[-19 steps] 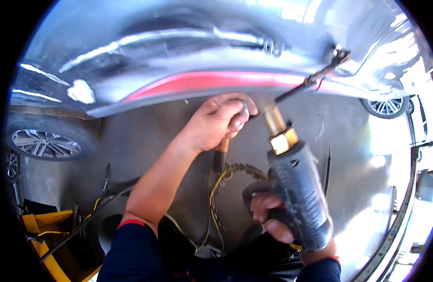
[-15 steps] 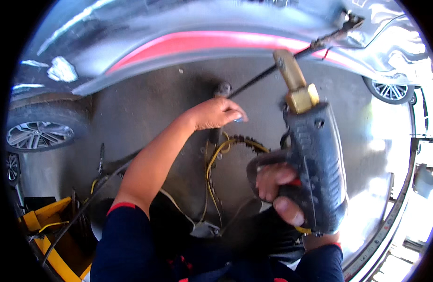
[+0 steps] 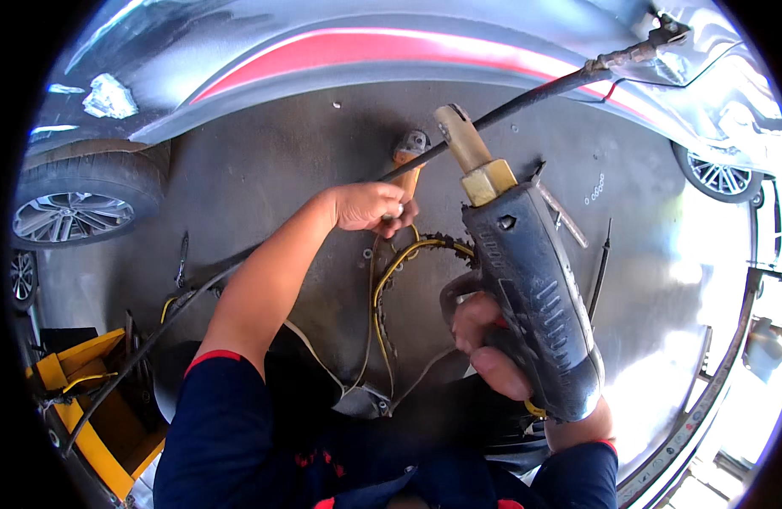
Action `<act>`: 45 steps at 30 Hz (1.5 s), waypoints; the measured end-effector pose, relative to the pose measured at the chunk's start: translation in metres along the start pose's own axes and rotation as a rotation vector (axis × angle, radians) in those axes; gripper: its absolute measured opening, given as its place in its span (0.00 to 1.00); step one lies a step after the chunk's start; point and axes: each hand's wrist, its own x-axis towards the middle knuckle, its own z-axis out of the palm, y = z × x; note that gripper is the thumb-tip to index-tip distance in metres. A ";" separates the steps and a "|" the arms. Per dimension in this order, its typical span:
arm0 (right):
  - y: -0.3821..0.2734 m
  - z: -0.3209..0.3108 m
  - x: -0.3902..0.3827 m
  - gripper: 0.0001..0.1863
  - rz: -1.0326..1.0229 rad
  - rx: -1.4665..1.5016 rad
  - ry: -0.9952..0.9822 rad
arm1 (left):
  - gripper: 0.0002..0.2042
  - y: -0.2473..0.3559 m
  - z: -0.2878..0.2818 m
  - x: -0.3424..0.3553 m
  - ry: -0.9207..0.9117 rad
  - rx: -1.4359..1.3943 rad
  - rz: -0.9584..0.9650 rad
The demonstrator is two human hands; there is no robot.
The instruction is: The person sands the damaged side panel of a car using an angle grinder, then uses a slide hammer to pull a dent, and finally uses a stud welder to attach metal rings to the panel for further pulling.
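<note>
My right hand (image 3: 486, 343) is wrapped round the grip of a black pistol-shaped welding gun (image 3: 535, 293), its brass nose tilted up toward the car. Left of the nose, my left hand (image 3: 372, 208) has its fingertips drawn together in a pinch. Something small and pale may be between them, too small to name. Just beyond those fingers lies an angle grinder (image 3: 408, 161) with a yellow-orange body, partly hidden. A thick black cable (image 3: 527, 100) passes behind the gun's nose, up to a clamp (image 3: 662, 34) at the car's body.
A grey car side with a red stripe (image 3: 391, 47) spans the far edge, a wheel (image 3: 73, 216) at left. Several small washers (image 3: 596, 188) and thin rods (image 3: 601, 271) lie on the floor. Yellow hoses (image 3: 381, 293) curl below my left hand; a yellow metal box (image 3: 94, 441) stands lower left.
The welding gun has shifted left and its nose leans further left. My left hand has drawn slightly left, its fingers curling in. The grinder's body shows more now.
</note>
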 end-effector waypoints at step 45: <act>0.027 -0.014 0.003 0.20 -0.103 -0.166 0.058 | 0.10 0.166 0.092 -0.078 0.170 -0.468 1.003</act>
